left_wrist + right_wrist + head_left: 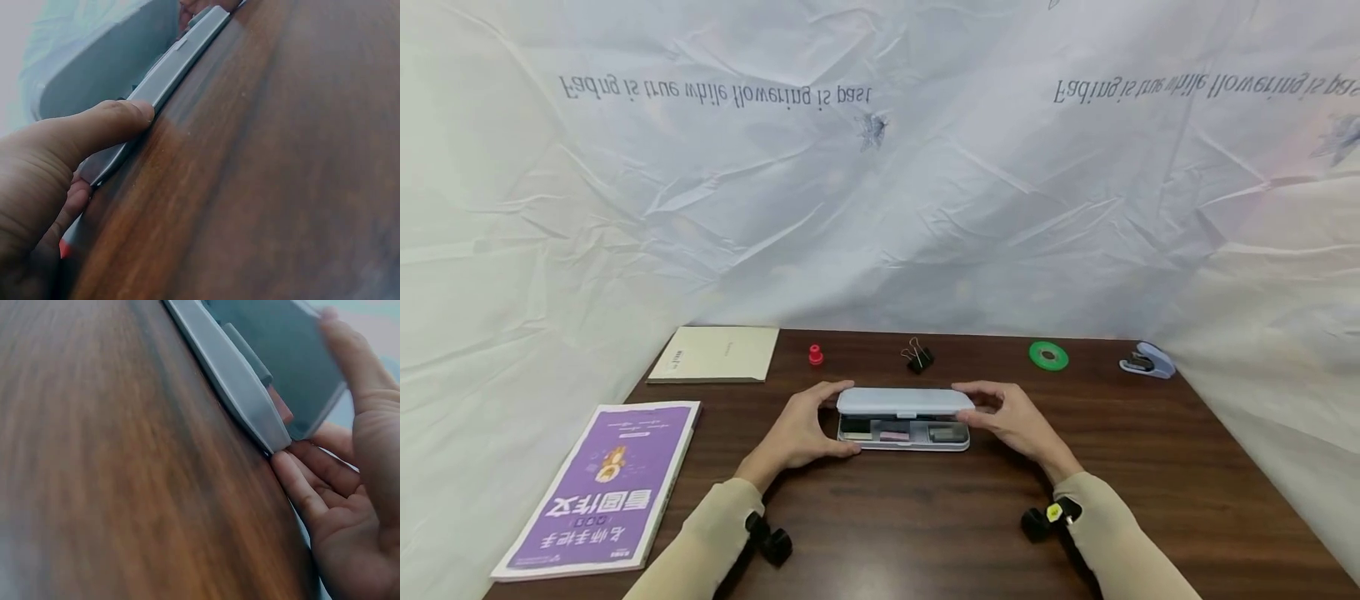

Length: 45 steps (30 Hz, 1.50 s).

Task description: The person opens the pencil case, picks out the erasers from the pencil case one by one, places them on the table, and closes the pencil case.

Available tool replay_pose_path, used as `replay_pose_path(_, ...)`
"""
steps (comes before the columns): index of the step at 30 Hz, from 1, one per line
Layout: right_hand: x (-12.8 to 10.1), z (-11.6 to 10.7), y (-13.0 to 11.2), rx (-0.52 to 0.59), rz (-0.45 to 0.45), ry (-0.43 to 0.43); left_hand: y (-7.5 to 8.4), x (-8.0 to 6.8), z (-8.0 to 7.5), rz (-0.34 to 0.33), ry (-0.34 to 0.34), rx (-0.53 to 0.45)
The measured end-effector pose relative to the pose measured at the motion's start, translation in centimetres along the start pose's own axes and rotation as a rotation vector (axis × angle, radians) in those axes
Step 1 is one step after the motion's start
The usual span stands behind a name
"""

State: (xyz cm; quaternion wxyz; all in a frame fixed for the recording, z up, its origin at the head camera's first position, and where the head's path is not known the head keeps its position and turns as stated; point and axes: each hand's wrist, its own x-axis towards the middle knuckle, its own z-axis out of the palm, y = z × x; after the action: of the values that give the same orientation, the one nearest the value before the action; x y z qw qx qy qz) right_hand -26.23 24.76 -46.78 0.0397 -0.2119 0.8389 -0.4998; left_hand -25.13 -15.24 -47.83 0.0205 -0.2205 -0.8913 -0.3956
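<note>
A pale blue pencil case (902,435) lies at the middle of the brown table (925,525). Its lid (902,401) is partly raised, and small items show in the tray beneath. My left hand (817,423) holds the case's left end, thumb on the front edge of the base (169,75) and fingers behind the lid. My right hand (997,417) holds the right end, fingertips on the lid (300,369) and the other fingers (306,487) curled by the corner of the base (240,387).
A purple book (602,487) lies at the near left and a beige notebook (715,354) behind it. Along the back edge stand a red knob (816,355), a black binder clip (917,358), a green tape roll (1048,356) and a blue stapler (1147,361). White sheeting hangs all round.
</note>
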Motion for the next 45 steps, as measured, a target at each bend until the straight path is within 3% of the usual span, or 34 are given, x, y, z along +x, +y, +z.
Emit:
replay_pose_path(4,0.7,0.3,-0.1,-0.030,0.053,0.064,0.0,0.0,-0.1,-0.021,0.000,-0.029)
replay_pose_path(11,2.0,0.8,-0.2,0.111,0.112,0.145,-0.1,0.3,0.0,-0.014,0.008,-0.066)
replay_pose_path(20,2.2,1.6,-0.2,0.067,0.176,0.259,-0.4,0.1,0.1,0.005,0.035,-0.174)
replay_pose_path(25,2.2,1.9,-0.6,0.049,0.190,0.287,-0.5,0.0,-0.2,-0.015,0.019,-0.113)
replay_pose_path(28,2.1,1.6,-0.5,0.069,0.179,0.261,-0.5,-0.1,-0.3,-0.027,0.013,-0.087)
replay_pose_path(33,1.6,0.7,-0.5,0.010,0.109,0.274,-0.3,0.0,0.0,-0.029,-0.003,-0.089)
replay_pose_path(38,1.1,-0.3,-1.6,-0.032,-0.045,0.326,-0.3,-0.1,0.0,-0.037,-0.006,-0.090)
replay_pose_path(41,1.0,-0.7,-2.5,-0.002,-0.132,0.272,-0.3,-0.1,-0.1,-0.033,-0.003,-0.087)
replay_pose_path(45,1.0,-0.7,-3.4,-0.043,-0.198,0.126,-0.3,-0.1,-0.3,-0.020,-0.001,-0.088)
